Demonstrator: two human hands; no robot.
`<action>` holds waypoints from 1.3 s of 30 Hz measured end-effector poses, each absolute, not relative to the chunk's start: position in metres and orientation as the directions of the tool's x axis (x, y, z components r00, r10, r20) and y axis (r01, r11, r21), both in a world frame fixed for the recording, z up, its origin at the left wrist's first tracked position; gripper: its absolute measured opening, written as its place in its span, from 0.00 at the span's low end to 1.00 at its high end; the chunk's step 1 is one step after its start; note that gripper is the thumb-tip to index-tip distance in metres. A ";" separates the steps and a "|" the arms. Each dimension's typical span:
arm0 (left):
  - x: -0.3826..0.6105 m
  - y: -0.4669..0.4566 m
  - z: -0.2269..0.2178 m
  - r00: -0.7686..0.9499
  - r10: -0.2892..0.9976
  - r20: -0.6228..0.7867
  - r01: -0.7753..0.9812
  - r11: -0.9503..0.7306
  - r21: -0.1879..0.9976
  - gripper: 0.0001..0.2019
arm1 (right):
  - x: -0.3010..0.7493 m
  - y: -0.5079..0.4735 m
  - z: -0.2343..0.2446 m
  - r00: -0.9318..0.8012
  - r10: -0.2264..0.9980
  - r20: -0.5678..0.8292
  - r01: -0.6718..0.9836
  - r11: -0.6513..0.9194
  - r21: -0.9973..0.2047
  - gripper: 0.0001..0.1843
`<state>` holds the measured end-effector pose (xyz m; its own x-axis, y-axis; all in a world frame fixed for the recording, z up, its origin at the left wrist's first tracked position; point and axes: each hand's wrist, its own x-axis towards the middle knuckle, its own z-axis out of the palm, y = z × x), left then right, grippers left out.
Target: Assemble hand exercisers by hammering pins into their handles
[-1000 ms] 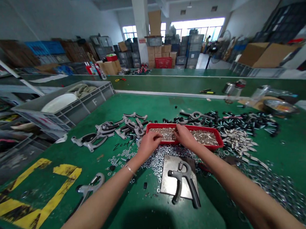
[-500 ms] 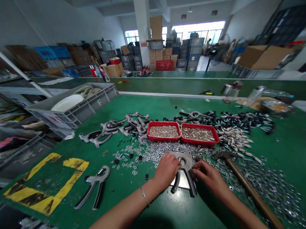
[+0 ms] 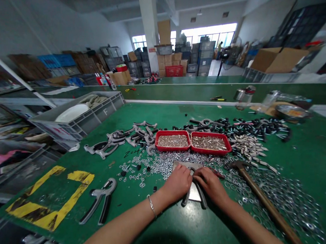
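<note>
A grey-and-black hand grip strengthener (image 3: pixel 202 195) lies on a square metal plate (image 3: pixel 194 194) in front of me, its two handles spread towards me. My left hand (image 3: pixel 178 183) is closed on its upper left side, fingers curled. From the right, my right hand (image 3: pixel 212 186) pinches at the upper part of the same tool, close to the left fingertips. The hands cover most of its rounded head, and any small part between the fingers is hidden. Beside the right hand lies a dark red, thin object (image 3: pixel 217 173). A second hand grip strengthener (image 3: pixel 100 198) rests apart at the left.
Two red trays (image 3: pixel 173 149) of small metal parts stand beyond the plate, amid scattered nuts (image 3: pixel 165 163). A hammer (image 3: pixel 261 195) lies right, among washers. Loose grey handles (image 3: pixel 116 137) are piled back left; silver pins (image 3: pixel 247 146) lie back right. A grey crate (image 3: pixel 97 114) sits left.
My right hand has moved left and inward onto the hand grip strengthener's top, uncovering the dark red object. The left hand stays in place. The view has shifted slightly.
</note>
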<state>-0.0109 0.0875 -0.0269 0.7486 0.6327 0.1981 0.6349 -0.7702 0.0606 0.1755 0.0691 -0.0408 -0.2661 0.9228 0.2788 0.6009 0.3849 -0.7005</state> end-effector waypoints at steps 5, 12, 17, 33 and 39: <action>-0.017 0.090 -0.028 0.704 0.686 0.184 0.659 -0.727 0.192 0.15 | 0.175 0.069 -0.050 -0.347 0.875 0.339 0.627 0.485 -0.610 0.07; -0.017 0.097 -0.028 0.586 0.791 0.176 0.706 -0.605 0.367 0.08 | 0.173 0.071 -0.053 -0.436 0.830 0.347 0.706 0.555 -0.440 0.12; -0.016 0.100 -0.021 0.594 0.793 0.137 0.713 -0.597 0.368 0.07 | 0.175 0.072 -0.054 -0.537 0.779 0.323 0.705 0.625 -0.335 0.13; -0.001 0.088 -0.032 0.744 0.636 0.205 0.660 -0.747 -0.077 0.12 | 0.186 0.035 -0.057 -0.644 0.723 0.249 0.749 0.662 0.015 0.29; -0.024 0.069 -0.035 0.614 0.762 0.207 0.675 -0.642 0.363 0.14 | 0.198 0.030 -0.048 -0.601 0.763 0.238 0.739 0.644 -0.197 0.32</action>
<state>-0.0236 0.0695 -0.0348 0.6139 0.7618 0.2070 0.6750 -0.6425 0.3628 0.1984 0.0295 -0.0483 -0.6014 0.7625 0.2385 0.7388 0.6444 -0.1973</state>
